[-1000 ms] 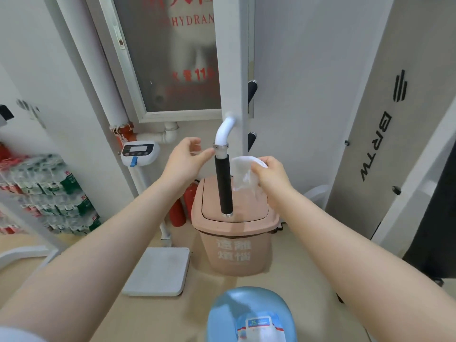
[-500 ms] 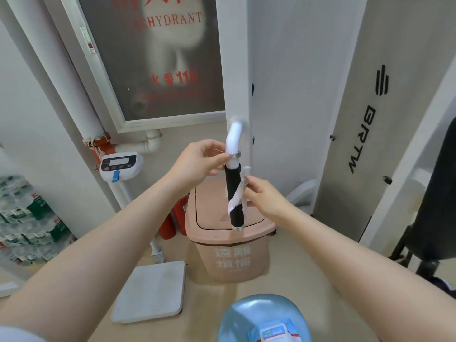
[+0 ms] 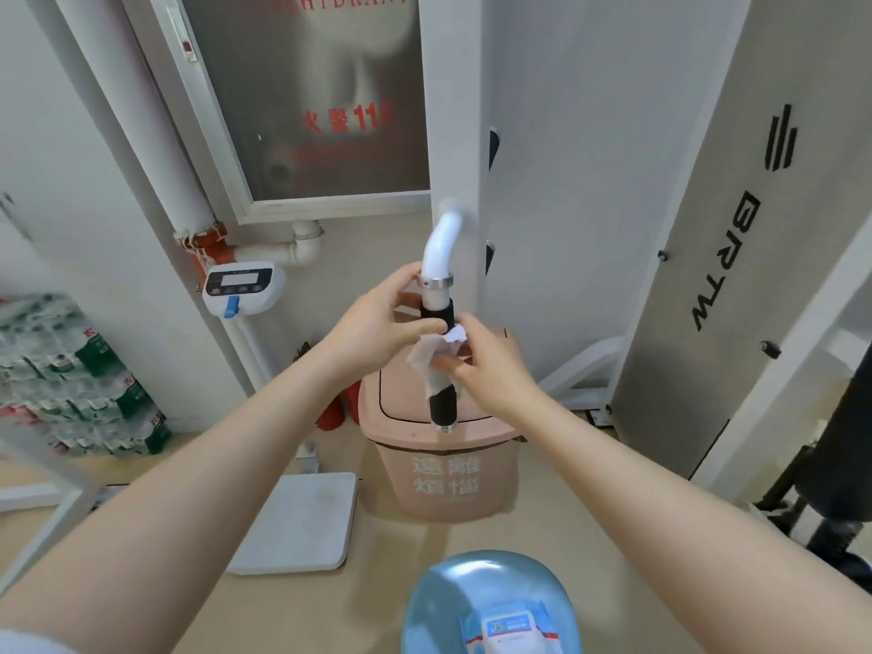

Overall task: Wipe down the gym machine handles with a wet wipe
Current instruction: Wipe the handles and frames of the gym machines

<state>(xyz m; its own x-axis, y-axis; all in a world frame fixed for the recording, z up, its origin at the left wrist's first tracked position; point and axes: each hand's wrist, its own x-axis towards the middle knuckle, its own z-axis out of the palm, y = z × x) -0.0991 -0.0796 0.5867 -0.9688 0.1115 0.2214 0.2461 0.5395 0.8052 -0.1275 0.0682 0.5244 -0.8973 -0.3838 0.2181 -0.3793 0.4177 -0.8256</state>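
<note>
One wipe (image 3: 434,358) is held around one black handle (image 3: 442,403) by two hands: the left (image 3: 377,330) pinches it, the right (image 3: 486,363) grips it.

The curved white handle tube (image 3: 441,243) looks glossy and smooth, like painted metal, with a shiny metal collar ring (image 3: 435,280) below it. Under that, the black cylindrical grip (image 3: 442,403) is matt, like foam or rubber. Wrapped around its middle, the thin white wet wipe (image 3: 431,358) is crumpled, soft cloth or paper. The pinkish-brown plastic bin (image 3: 439,469) beyond has a smooth, dull finish. The grey machine panel (image 3: 736,257) to the right looks like matt brushed metal. The near blue round stool top (image 3: 472,592) is smooth, shiny plastic.
</note>
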